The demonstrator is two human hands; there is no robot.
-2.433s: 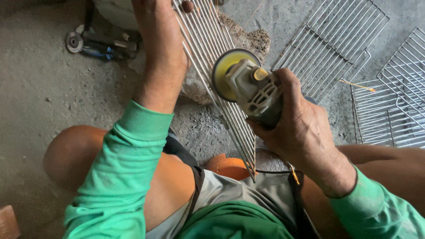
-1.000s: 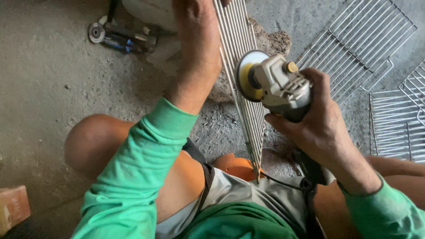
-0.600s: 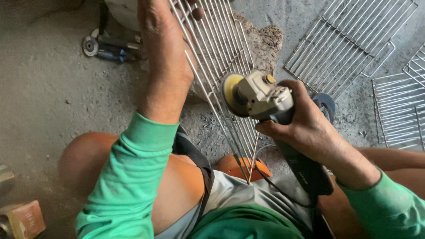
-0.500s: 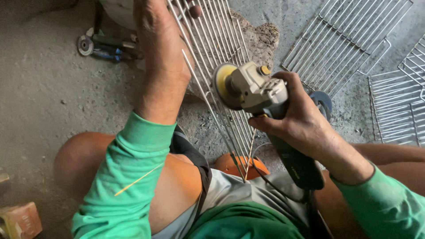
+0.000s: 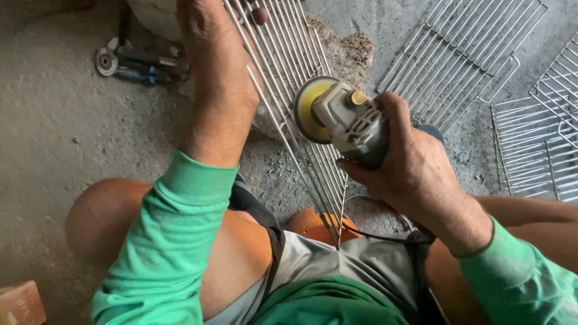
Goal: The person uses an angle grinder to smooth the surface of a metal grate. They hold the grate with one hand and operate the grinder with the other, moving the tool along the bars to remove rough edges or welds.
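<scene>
Wire rack (image 5: 283, 78) stands tilted on edge between the person's knees, its lower corner near the lap. Left hand (image 5: 217, 66) is wrapped around the rack's upper part, fingers hooked through the bars. Right hand (image 5: 415, 174) is closed around an angle grinder (image 5: 343, 117), whose yellow disc touches the rack's wires. More wire racks (image 5: 463, 54) lie flat on the concrete floor (image 5: 54, 138), right of the held rack; a second grinder (image 5: 138, 60) lies to its left.

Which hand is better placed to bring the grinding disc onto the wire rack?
Right. The right hand already grips the grey angle grinder, its yellow disc beside the metal wire rack. The left hand is busy steadying that rack.
</scene>
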